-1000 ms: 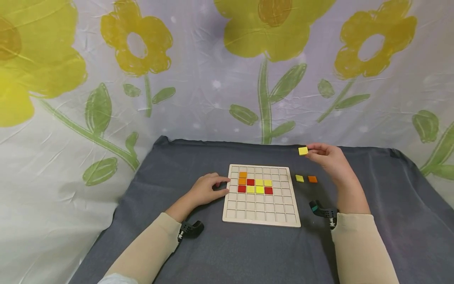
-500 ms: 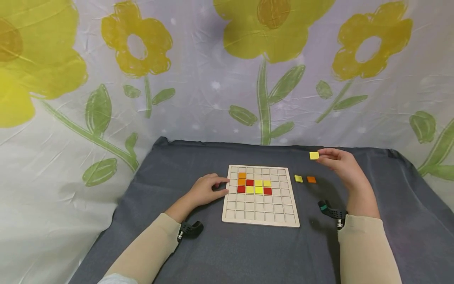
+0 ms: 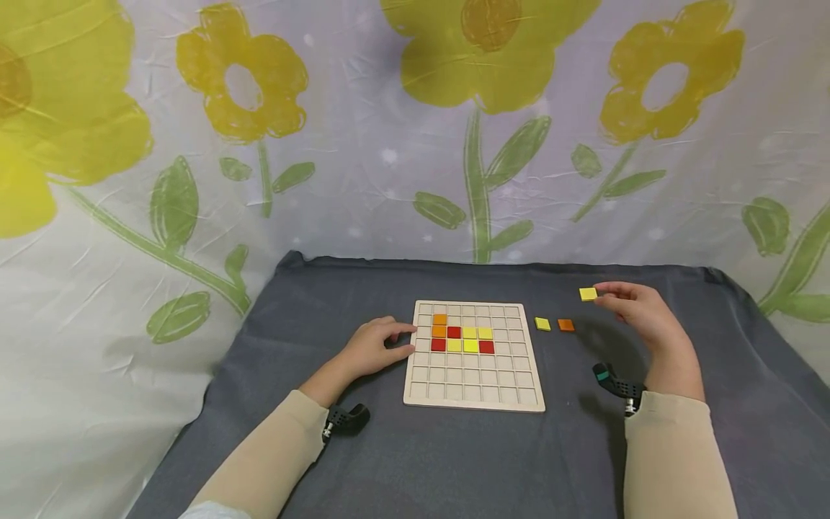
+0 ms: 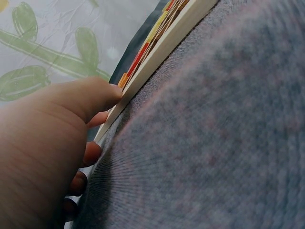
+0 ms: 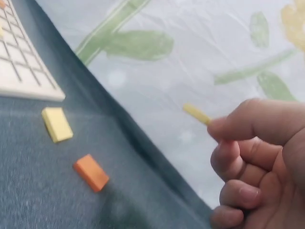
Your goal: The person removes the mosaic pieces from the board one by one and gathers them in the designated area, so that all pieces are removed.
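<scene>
The right hand (image 3: 645,317) pinches a yellow tile (image 3: 588,294) between thumb and forefinger, the tile jutting from the tips on the hand's left and raised above the cloth (image 3: 415,461), its other fingers curled in toward the palm. Left of that hand and lower, a second yellow tile (image 3: 542,324) and an orange tile (image 3: 566,326) lie on the cloth, the second yellow tile just beside the board (image 3: 476,393). The left hand (image 3: 372,347), thumb and forefinger spread apart, touches the board's left edge.
</scene>
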The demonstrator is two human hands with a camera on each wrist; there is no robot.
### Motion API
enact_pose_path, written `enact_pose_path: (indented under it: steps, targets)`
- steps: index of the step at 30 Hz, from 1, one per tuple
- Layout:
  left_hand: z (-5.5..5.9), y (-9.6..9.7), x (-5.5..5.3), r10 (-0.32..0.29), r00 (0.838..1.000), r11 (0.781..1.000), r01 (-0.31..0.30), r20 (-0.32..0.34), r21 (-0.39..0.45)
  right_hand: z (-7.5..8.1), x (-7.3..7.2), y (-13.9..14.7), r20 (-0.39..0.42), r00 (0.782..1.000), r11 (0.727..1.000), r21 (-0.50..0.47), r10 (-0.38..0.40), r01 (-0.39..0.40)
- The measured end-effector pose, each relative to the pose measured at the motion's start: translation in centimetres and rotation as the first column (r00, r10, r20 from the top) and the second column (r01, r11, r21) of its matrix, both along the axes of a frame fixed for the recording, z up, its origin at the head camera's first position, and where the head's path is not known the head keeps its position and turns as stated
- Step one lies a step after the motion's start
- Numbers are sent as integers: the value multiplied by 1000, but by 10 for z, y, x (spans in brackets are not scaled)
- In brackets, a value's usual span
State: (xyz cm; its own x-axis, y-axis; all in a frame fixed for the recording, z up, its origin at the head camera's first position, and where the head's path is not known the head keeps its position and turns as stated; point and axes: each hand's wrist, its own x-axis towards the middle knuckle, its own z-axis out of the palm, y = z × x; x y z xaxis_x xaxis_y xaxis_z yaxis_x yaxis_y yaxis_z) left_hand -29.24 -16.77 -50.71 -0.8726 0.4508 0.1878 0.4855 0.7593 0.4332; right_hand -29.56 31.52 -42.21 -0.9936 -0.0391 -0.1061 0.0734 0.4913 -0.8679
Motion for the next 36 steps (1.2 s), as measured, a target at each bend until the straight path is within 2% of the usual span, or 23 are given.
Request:
enact_pose_path:
  steps: [9,17,24,36]
  targets:
    - [-1,0,0,7,1000,1000,-7,6,-2,-17,-6,15,68,998,996,86,-14,8]
    - [-3,0,-1,3,1000,1000,-3,5,-14,-32,-10,22,74,997,981,194,18,-32]
    - [-3,0,-2,-1,1000,1000,1,4,-14,-37,-10,21,46,998,958,283,32,-44]
    - [-2,-2,-2,-6,1000,1000,6,-6,-25,-39,-11,18,39,999,936,351,12,-25]
